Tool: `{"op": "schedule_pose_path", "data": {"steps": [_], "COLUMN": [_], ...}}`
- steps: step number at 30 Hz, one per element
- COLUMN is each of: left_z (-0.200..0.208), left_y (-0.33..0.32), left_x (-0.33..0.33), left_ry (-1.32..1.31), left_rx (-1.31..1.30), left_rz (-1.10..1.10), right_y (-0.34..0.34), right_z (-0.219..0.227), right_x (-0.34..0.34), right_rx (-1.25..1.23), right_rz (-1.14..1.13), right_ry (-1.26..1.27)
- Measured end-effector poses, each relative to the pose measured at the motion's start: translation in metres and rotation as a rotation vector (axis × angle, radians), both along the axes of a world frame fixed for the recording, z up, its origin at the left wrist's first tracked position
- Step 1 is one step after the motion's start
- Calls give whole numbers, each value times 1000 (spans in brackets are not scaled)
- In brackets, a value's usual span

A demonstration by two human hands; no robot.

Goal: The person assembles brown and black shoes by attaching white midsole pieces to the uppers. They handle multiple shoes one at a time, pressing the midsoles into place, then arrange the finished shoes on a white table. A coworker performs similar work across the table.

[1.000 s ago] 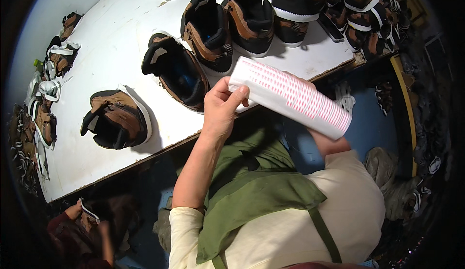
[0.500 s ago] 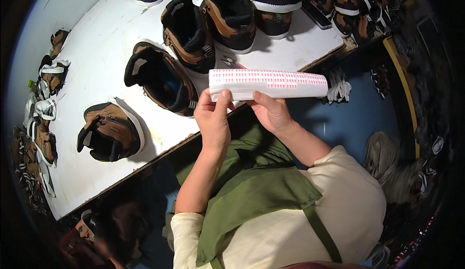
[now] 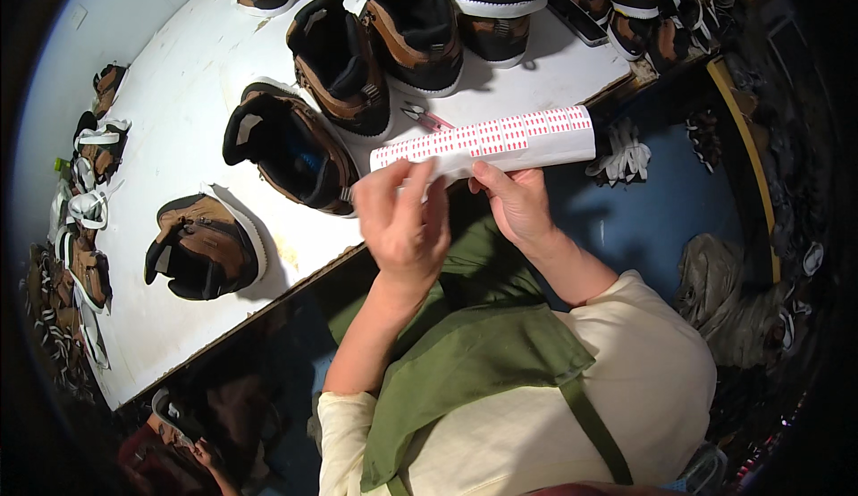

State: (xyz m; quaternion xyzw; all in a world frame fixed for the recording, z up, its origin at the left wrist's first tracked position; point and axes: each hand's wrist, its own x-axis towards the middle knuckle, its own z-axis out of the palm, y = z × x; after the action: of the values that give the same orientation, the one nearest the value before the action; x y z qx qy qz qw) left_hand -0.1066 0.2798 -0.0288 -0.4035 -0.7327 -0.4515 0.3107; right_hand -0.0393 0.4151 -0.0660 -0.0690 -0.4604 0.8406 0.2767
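Note:
My right hand pinches a white sticker sheet along its near edge, thumb on top. The sheet is curled into a long roll and carries rows of small red marks. Over its left end, my left hand is smeared by motion, fingers bent across the sheet; whether they grip it cannot be made out. Just beyond the roll, a small pair of thread snips with pinkish-red handles lies on the white table. A brown and black shoe stands left of my hands, and another shoe sits nearer the front edge.
More brown and black shoes stand along the back, some stacked at the far right. Shoes with white laces line the left rim. A dark flat device lies at the back right. Someone's hand shows at lower left beside a shoe.
My left hand has shifted from pinching the sheet's lower edge to a blurred pose over its left end. The roll has tilted, its right end rising, and shows more red marks.

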Motion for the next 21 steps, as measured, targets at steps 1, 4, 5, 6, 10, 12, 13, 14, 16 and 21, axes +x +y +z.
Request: {"op": "schedule_pose_path", "data": {"steps": [1,4,5,6,10,12,13,14,16,21], "left_z": [0,-5,-4,-4,-6,-5,-4,-3,-2,2], "left_y": [7,14,14,14,16,16,16,16,15,13], "left_x": [1,1,1,1,-1,-2,-2,-1,0,0], "left_ry": [-75,-158,-169,-182,-204,-240,-258,-306,-402,-476], "left_rx": [50,70,71,72,82,75,71,68,64,50], "left_rz": [-71,-130,-129,-128,-123,-133,-137,-143,-154,-200], "right_y": [-3,-7,-8,-7,-5,-4,-4,-3,-4,-3], "right_z": [1,-1,-2,-3,-7,-8,-8,-8,-5,-8], "right_x": [0,0,0,0,2,2,1,1,1,3], "right_rx": [0,19,28,39,76,90,96,103,110,179], "right_rz": [-2,-7,-9,9,52,57,59,61,52,42], "right_ry": [-3,16,28,28,30,35,39,42,41,30]}}
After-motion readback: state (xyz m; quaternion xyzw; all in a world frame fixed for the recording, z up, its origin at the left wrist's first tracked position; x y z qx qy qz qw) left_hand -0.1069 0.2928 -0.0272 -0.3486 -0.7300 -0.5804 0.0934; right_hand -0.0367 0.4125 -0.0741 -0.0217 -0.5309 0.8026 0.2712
